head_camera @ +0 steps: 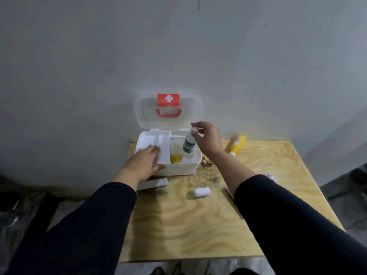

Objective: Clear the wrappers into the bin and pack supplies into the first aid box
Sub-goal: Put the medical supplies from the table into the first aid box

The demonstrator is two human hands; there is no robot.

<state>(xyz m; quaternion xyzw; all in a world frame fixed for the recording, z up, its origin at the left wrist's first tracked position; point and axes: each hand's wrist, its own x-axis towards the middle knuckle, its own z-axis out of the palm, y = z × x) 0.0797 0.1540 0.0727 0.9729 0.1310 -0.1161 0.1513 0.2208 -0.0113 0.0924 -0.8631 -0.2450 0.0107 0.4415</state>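
Right hand (207, 136) atop bottle (189, 142)

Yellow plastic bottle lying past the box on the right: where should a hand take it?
Grip the yellow plastic bottle across its wide body, from above. It lies on its side on the wooden table, white cap end nearest, with both flanks free for fingers.

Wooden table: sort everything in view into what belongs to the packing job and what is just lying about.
Job:
white plastic first aid box, lid open
white bottle with green label, pinched by right hand over box
left hand on box rim
yellow bottle lying on its side
white bandage roll
flat white packet

Lying about:
light plywood table
brown stain
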